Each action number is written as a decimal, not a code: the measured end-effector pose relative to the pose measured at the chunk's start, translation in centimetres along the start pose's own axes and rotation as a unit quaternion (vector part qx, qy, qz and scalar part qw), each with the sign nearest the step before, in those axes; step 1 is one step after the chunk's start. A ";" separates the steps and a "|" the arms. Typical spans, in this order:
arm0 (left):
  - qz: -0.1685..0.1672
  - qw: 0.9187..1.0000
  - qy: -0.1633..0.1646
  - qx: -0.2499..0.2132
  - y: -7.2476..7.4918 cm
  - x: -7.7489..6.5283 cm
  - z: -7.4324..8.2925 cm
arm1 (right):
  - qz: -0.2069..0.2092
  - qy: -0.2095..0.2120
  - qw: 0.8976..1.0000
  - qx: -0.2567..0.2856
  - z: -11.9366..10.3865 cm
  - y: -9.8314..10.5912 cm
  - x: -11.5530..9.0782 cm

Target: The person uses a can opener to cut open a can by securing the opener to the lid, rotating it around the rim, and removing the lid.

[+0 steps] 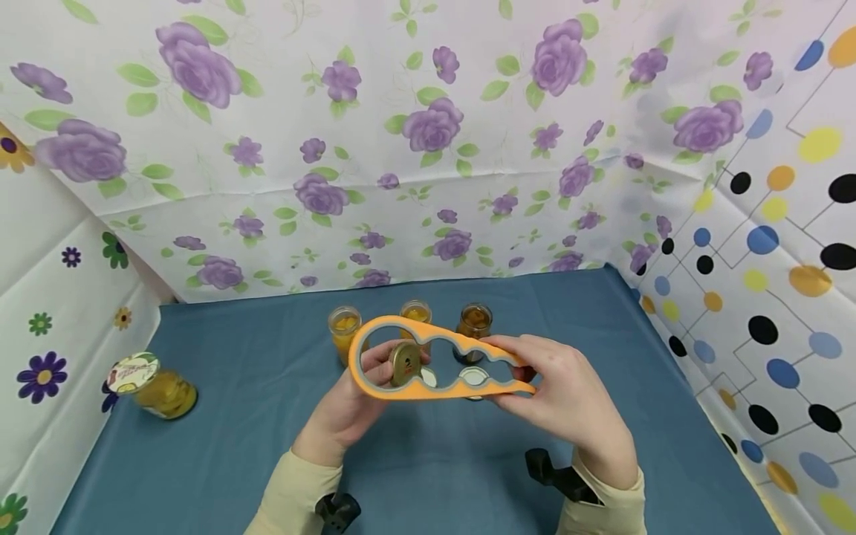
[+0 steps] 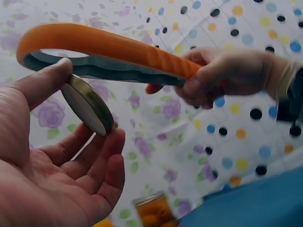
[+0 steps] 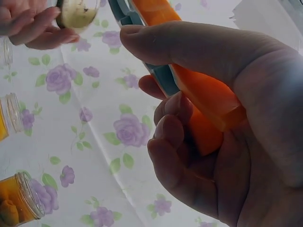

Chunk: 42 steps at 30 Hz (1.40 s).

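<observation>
My left hand (image 1: pixel 344 412) pinches a gold metal jar lid (image 1: pixel 405 363) between thumb and fingers, tilted on its edge. My right hand (image 1: pixel 571 386) grips an orange jar opener (image 1: pixel 461 340) by its narrow end, fingers curled round it. The opener has a grey wavy inner lining and is held up above the table. From the head view, the lid shows through the opener's wide loop. In the left wrist view, the lid (image 2: pixel 90 105) is just under the loop, its pale inside partly visible, with the left thumb close to the opener's lining.
Behind the hands stand three lidless glass jars: two with yellow contents, one left (image 1: pixel 344 338) and one middle (image 1: pixel 416 310), and a darker one (image 1: pixel 475 321). Two lids (image 1: pixel 474 376) lie before them. A lidded jar (image 1: pixel 167 394) stands far left on the blue cloth (image 1: pixel 227 446). Patterned sheets surround it.
</observation>
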<state>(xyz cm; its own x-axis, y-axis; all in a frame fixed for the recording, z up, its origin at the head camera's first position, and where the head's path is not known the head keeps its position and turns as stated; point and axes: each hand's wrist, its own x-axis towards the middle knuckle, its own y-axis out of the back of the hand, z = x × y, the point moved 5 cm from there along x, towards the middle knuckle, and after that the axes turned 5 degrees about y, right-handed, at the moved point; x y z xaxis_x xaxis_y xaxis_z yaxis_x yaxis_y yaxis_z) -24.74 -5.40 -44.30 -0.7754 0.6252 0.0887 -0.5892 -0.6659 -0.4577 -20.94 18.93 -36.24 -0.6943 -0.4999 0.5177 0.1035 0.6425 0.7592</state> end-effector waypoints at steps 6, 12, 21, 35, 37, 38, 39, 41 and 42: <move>0.127 0.970 0.069 0.198 2.5 -1.4 0.0 | -0.001 -0.001 1.000 -0.004 0.3 0.1 0.0; 0.215 0.914 0.076 0.337 4.5 -2.9 -0.7 | -0.001 -0.006 1.000 -0.012 0.4 0.4 0.1; 0.312 0.775 0.045 0.547 6.1 -3.5 -1.0 | -0.005 -0.011 1.000 -0.015 0.4 0.2 0.0; 0.317 0.720 0.061 0.614 7.6 -3.3 -2.9 | -0.012 -0.010 1.000 -0.015 0.4 -0.1 0.0; 0.319 0.718 0.065 0.616 7.9 -3.3 -3.1 | -0.015 -0.009 1.000 -0.013 0.3 -0.2 0.0; 0.320 0.717 0.068 0.616 8.0 -3.3 -3.2 | -0.016 -0.007 1.000 -0.013 0.3 -0.2 0.0; 0.321 0.715 0.071 0.617 8.2 -3.4 -3.3 | -0.018 -0.007 1.000 -0.012 0.2 -0.2 0.1; 0.323 0.712 0.079 0.619 8.5 -3.4 -3.5 | -0.023 -0.006 1.000 -0.009 0.2 -0.3 0.1; 0.324 0.710 0.083 0.620 8.6 -3.4 -3.6 | -0.026 -0.006 1.000 -0.009 0.1 -0.3 0.1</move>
<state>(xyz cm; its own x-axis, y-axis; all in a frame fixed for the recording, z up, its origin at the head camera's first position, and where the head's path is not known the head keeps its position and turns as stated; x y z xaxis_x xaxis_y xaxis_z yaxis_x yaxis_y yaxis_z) -26.37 -11.81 -51.74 -0.9981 -0.0044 0.0618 0.0513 -0.6177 0.7847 -21.12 18.77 -36.51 -0.7080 -0.5247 0.4726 0.0801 0.6052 0.7920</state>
